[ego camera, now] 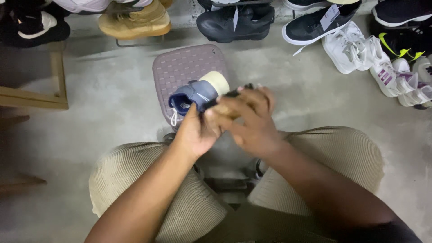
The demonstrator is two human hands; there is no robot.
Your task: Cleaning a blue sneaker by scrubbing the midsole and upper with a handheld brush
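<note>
Head view shows the left hand gripping a blue-grey shoe above a woven plastic stool. Right hand clasps a dark brush against the shoe.

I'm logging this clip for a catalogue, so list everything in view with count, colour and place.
blue-grey shoe: one, pale sole, held above the stool
dark brush: one, black, against the shoe, mostly hidden by fingers
plastic stool: one, mauve woven top, on the floor ahead
tan boot: one, top left
black shoes: several, top row
white trainers: several, right side
wooden frame: one, left
left hand: holds the shoe
right hand: on the brush
</note>
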